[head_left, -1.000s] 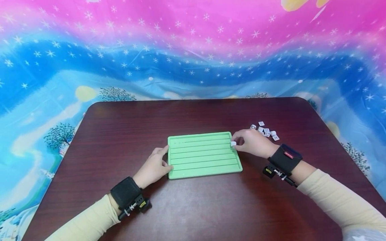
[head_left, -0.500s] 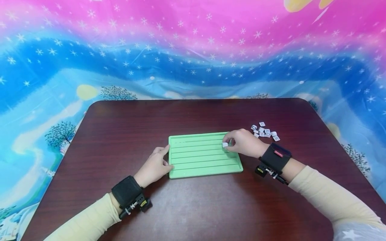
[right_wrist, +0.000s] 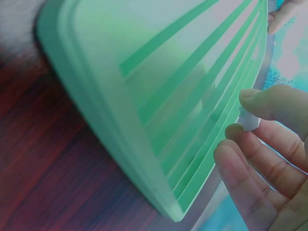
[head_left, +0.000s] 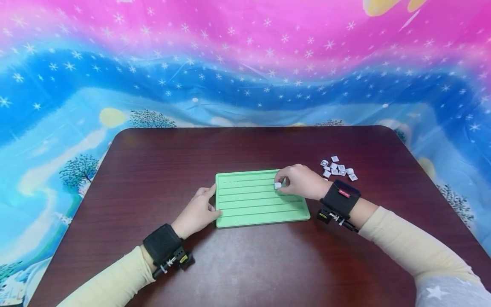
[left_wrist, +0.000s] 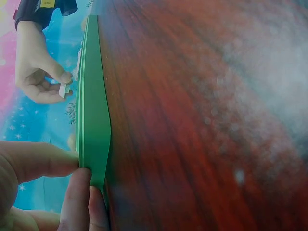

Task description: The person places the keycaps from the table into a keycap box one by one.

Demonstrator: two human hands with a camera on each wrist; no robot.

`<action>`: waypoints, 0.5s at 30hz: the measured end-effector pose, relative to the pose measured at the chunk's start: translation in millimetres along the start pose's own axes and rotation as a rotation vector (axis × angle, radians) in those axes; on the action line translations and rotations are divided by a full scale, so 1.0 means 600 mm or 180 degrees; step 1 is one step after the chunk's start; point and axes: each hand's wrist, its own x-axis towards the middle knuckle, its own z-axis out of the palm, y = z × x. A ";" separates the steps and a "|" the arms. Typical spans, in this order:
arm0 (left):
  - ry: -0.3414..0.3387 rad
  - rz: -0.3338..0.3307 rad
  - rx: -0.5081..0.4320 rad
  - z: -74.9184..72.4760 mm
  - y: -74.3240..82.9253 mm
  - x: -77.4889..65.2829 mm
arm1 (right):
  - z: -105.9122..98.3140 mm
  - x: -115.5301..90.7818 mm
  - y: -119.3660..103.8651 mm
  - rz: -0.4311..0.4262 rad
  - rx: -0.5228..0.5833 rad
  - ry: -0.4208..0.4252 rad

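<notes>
A green rectangular tray [head_left: 261,204] with raised ridges running lengthwise lies on the dark table. My left hand [head_left: 195,213] holds it by its left edge; the left wrist view shows thumb and fingers [left_wrist: 74,202] against the rim. Over the tray's far right part, my right hand [head_left: 303,182] pinches a small white square tile [head_left: 278,186] between thumb and fingertips. That tile [right_wrist: 249,119] is close over the ridges in the right wrist view, its face partly covered by the fingers. In the left wrist view the tile [left_wrist: 63,90] shows a short projection on one side.
Several loose white tiles [head_left: 335,172] with dark markings lie in a cluster on the table [head_left: 245,264], beyond the tray's far right corner. A patterned cloth [head_left: 230,85] hangs behind the table's back edge.
My right hand has moved left with the pinched tile, from the tray's right edge in over its ridges. More of the loose tiles show now. The left hand stays on the tray's edge.
</notes>
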 end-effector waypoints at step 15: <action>-0.0038 -0.0041 0.0021 -0.002 -0.002 0.002 | 0.011 0.025 -0.015 0.0000 -0.0043 -0.0118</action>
